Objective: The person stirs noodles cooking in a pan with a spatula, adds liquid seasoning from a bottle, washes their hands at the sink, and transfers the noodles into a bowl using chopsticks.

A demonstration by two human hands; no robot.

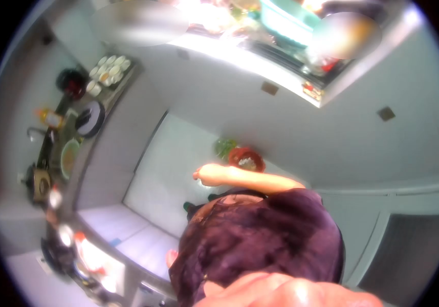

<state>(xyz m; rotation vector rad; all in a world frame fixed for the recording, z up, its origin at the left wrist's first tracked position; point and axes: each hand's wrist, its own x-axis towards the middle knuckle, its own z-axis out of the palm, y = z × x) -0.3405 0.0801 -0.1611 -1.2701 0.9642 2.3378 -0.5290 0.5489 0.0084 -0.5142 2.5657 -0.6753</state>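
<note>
1. One pale floor [163, 153], bounded on one side by cabinet fronts, on another by a grey wall.
2. Two counters: a side one [114, 91] and, higher up, a second one [245, 61].
3. One teal basin [288, 21], back from the second counter's near edge.
4. One red container [237, 153] with whitish contents too blurred to name, on the floor near its wall-side edge.
5. One bunch of greens [225, 148], just beside the container, at the same edge.
6. One right hand [212, 174], near both; narrow, fingers drawn in; cannot tell whether holding anything.
7. One left hand [171, 257], barely showing; cannot tell whether wide, narrow or holding.
8. About ten white cups [109, 69], clustered at the side counter's far end.
</note>
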